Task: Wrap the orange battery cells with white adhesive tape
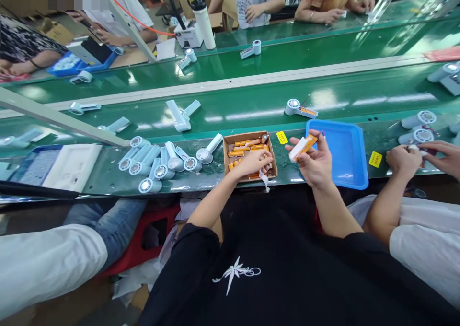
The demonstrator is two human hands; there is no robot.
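Note:
My right hand (318, 165) is raised in front of the blue tray, its fingers and thumb closed around an orange battery with a white strip (301, 148) along one side. My left hand (253, 163) hangs over a small cardboard box (225, 159), fingers pinched together. From those fingers dangles a crumpled white strip of tape or paper (264, 178), reaching past the box's front edge. Several orange batteries (247, 145) lie in the box, some of them hidden beneath my left hand.
A blue plastic tray (361, 156) stands right of the box. Left lie several light-blue handheld fan bodies (165, 171). Yellow stickers (375, 159) mark the bench. A co-worker's hands (406, 160) work close on the right. Beyond runs a green conveyor belt (237, 103) carrying fan parts.

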